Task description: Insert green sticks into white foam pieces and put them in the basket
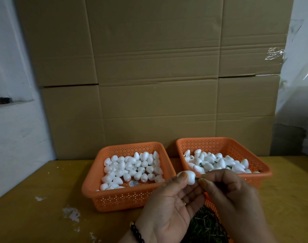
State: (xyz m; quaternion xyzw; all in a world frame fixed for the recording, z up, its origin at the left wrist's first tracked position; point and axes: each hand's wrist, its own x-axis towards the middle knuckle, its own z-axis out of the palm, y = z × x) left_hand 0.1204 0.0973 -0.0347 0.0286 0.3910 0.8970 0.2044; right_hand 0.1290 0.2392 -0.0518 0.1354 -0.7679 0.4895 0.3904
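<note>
My left hand (pixel 169 206) pinches a white egg-shaped foam piece (pixel 189 177) between thumb and fingers. My right hand (pixel 227 192) pinches a thin green stick (pixel 197 179) whose tip meets the foam's right end. The left orange basket (pixel 125 195) holds several plain foam pieces (pixel 132 168). The right orange basket (pixel 262 168) holds several foam pieces with green sticks (pixel 218 163) in them. Below my hands, a third orange basket (pixel 211 206) contains a pile of green sticks (pixel 206 225), partly hidden by my hands.
All baskets stand on a yellow-brown table (pixel 44 199) with white flecks on its left part. A wall of cardboard boxes (pixel 158 76) rises right behind the baskets. A white wall with a ledge (pixel 9 102) is at the left.
</note>
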